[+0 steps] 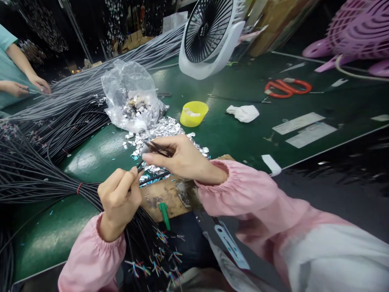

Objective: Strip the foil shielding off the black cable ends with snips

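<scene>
My left hand (pixel 120 196) is closed around the end of a black cable (pixel 140 165), its fingers pinched near the tip. My right hand (pixel 185 158) meets it from the right, thumb and fingers closed on dark tweezers (pixel 156 148) whose points face left. The exact shape of the tweezers is partly hidden by the fingers. Just beyond both hands lies a pile of silver foil scraps (pixel 165 127) with small blue bits. Below my left wrist hangs a bundle of black cables (pixel 142 233), with stripped, multicoloured wire ends.
A clear plastic bag (pixel 130 89) of scraps, a yellow cup (pixel 194 114) and a white fan (pixel 209 36) stand beyond my hands. Red-handled scissors (pixel 287 87) lie right. Grey cables (pixel 91 87) cover the left. Another person's hands (pixel 39 84) work there. A green clip (pixel 164 215) is near me.
</scene>
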`<state>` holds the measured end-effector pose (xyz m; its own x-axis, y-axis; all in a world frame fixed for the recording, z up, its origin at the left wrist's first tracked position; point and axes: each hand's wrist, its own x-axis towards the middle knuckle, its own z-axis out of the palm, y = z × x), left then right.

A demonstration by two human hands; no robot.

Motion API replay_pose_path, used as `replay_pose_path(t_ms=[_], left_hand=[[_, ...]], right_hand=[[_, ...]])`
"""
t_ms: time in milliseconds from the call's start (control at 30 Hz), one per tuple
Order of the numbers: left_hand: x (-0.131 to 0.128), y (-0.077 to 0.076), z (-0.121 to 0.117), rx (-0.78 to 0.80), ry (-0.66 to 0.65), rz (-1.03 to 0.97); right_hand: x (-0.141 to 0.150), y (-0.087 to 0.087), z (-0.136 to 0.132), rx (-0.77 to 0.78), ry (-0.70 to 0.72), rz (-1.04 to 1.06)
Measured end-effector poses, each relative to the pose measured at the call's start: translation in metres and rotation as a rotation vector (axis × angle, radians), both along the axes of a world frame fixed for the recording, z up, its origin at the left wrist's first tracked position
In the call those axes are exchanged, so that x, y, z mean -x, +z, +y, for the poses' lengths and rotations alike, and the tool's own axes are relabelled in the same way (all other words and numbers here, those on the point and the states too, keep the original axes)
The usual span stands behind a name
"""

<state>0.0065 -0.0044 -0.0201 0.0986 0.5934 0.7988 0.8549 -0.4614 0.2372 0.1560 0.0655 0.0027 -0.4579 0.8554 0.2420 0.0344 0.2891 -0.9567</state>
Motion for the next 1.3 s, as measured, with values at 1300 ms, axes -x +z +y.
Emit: replay_pose_path(t_ms=[1300], left_hand=[[0.003,-0.016,-0.004,-0.333,0.275,-0.040]], right_hand=[[0.004,-0.008,-0.004,-0.137,0.201,0.029]])
